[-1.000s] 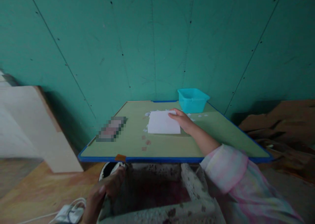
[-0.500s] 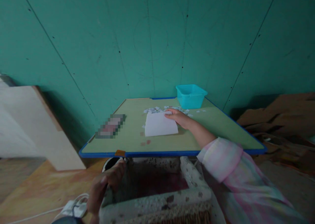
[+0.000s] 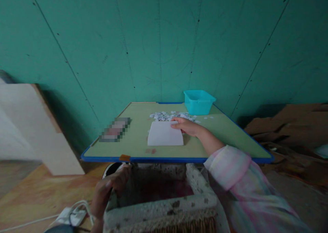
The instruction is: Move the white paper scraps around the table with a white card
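My right hand [image 3: 188,126] pinches the upper right corner of a white sheet of paper [image 3: 165,134], thumb on top, a little above the table. Behind that sheet lies a heap of small white paper scraps [image 3: 164,115], partly hidden by my fingers and the paper. Below the table's front edge, my left hand [image 3: 116,181] is closed over the left rim of a cloth-lined woven basket [image 3: 164,205]. The basket's inside is dark, and I cannot make out what lies in it.
The light green table [image 3: 217,140] has a blue edge. A turquoise plastic tub [image 3: 199,103] stands at its back right, and a blurred-out flat object [image 3: 115,129] lies on the left. Boards [image 3: 46,127], a white power strip [image 3: 70,216] and cardboard [image 3: 289,123] surround it.
My right hand has drawn the paper slightly toward me and to the left, so more of the scraps show behind it. My left hand stays on the basket rim.
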Available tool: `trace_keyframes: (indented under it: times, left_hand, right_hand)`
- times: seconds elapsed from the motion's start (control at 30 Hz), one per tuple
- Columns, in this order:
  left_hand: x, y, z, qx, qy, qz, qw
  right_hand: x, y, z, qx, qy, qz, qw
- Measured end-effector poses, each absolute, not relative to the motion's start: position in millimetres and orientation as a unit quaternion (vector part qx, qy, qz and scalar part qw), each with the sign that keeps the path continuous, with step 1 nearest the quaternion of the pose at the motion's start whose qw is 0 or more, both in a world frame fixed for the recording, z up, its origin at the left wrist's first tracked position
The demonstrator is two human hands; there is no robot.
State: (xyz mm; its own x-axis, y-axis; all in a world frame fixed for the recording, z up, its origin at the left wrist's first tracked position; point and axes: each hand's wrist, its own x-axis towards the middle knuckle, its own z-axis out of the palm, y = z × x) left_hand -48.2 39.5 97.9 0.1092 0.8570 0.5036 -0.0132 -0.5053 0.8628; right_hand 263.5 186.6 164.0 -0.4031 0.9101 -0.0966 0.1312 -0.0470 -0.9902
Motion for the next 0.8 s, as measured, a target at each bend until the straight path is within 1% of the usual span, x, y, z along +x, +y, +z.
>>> trace_keyframes:
  times: [0.03, 0.07, 0.1, 0.27, 0.43, 0.57, 0.67, 0.8]
  left_hand:
    - [-49, 40, 97, 0.645, 0.310, 0.604, 0.351]
    - [-51, 41, 96, 0.656, 0.304, 0.600, 0.342]
    - [-54, 43, 94, 0.692, 0.303, 0.550, 0.356]
    - [-63, 46, 88, 0.701, 0.299, 0.546, 0.349]
    - [-43, 41, 94, 0.650, 0.265, 0.604, 0.378]
    - [-31, 38, 99, 0.631, 0.224, 0.642, 0.374]
    - [-28, 37, 104, 0.626, 0.249, 0.653, 0.347]
    - [-25, 35, 113, 0.611, 0.323, 0.656, 0.304]
  right_hand:
    - [262, 186, 163, -0.433, -0.604, 0.577, 0.340]
    - [261, 186, 162, -0.432, -0.607, 0.573, 0.341]
    - [260, 186, 161, -0.429, -0.612, 0.572, 0.337]
    - [256, 185, 157, -0.410, -0.649, 0.557, 0.318]
    - [255, 184, 158, -0.407, -0.675, 0.534, 0.306]
    - [256, 182, 160, -0.406, -0.689, 0.520, 0.301]
    - [259, 183, 161, -0.407, -0.707, 0.501, 0.289]
    - [261, 185, 161, -0.421, -0.732, 0.480, 0.238]
